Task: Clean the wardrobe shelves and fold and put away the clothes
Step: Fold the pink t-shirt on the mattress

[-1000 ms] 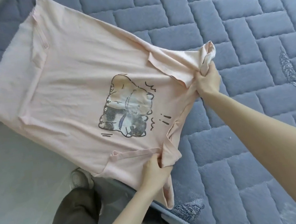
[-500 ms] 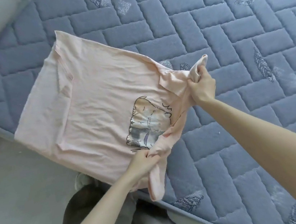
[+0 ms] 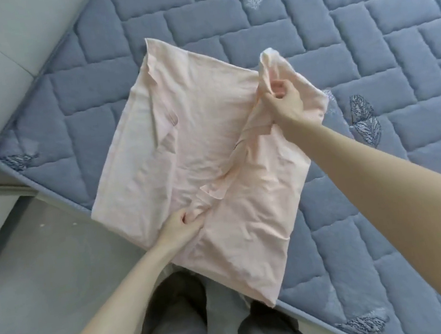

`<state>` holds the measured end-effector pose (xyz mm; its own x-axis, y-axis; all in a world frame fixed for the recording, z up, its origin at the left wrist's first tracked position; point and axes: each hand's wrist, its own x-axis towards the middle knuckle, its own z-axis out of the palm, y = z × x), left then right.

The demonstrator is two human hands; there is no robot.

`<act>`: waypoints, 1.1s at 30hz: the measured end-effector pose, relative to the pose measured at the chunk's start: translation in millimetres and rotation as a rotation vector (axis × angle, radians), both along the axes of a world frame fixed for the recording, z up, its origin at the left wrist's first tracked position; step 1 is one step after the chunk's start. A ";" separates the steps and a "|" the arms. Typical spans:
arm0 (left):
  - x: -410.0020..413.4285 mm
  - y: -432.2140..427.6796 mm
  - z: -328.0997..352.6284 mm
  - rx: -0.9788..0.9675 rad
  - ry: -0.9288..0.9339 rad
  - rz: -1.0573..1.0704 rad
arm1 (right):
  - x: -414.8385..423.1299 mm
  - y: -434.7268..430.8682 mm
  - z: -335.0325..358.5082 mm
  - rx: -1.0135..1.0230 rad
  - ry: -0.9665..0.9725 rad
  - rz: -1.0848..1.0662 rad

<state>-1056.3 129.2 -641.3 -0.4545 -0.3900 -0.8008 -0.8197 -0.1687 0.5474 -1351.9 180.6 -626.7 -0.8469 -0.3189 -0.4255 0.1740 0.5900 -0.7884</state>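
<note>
A pale pink T-shirt of thin, soft fabric (image 3: pixel 203 130) is laid across the corner of a blue-grey quilted mattress (image 3: pixel 363 22). It is creased, and its nearer part is doubled over onto the rest, plain side up. One corner is hung past the mattress edge. A sleeve is seen tucked inward on the far half. The far end of the fold is bunched and lifted in the right hand (image 3: pixel 288 102), and the near end is pinched by the left hand (image 3: pixel 180 229).
</note>
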 end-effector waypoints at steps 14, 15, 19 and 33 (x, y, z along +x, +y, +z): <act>33.6 -98.8 -25.0 -0.757 -0.241 -0.069 | 82.6 -55.0 -16.4 0.127 0.071 0.379; 39.7 -101.0 -27.1 -0.756 -0.260 -0.098 | 87.1 -68.8 -20.6 0.120 0.040 0.410; 59.9 -110.1 -33.4 -0.755 -0.307 -0.183 | 106.7 -119.3 -36.2 0.159 -0.076 0.580; 138.8 -134.1 -44.4 -0.498 -0.386 -0.122 | 158.1 -182.3 -39.9 -0.043 -0.212 0.598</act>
<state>-917.5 -4.8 -685.7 -0.2341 -0.7210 -0.6522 -0.9707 0.1362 0.1978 -1193.8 -1.7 -666.6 -0.4162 -0.7312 -0.5405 -0.0207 0.6019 -0.7983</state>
